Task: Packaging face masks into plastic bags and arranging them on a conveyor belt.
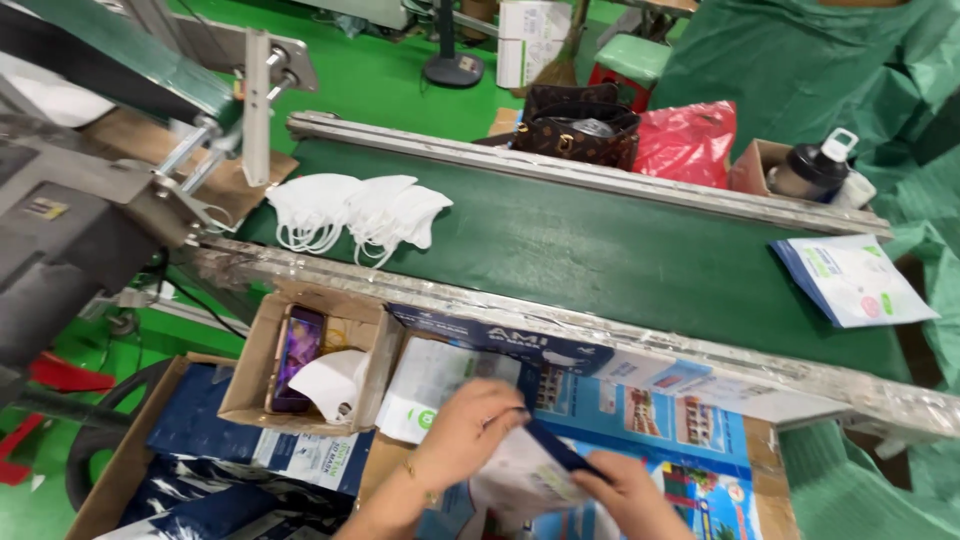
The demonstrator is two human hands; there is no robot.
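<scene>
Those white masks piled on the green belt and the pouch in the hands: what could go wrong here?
The white masks lie near the belt edge and might slip off. The left hand and right hand both grip the pouch, which could crease. The phone stands loose in a small box.

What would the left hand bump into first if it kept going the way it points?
The left hand points up and to the right, over the pouch it holds. Going straight on, it would probably first meet the printed blue carton flap, then the conveyor's metal rail. Depth is hard to judge.
</scene>
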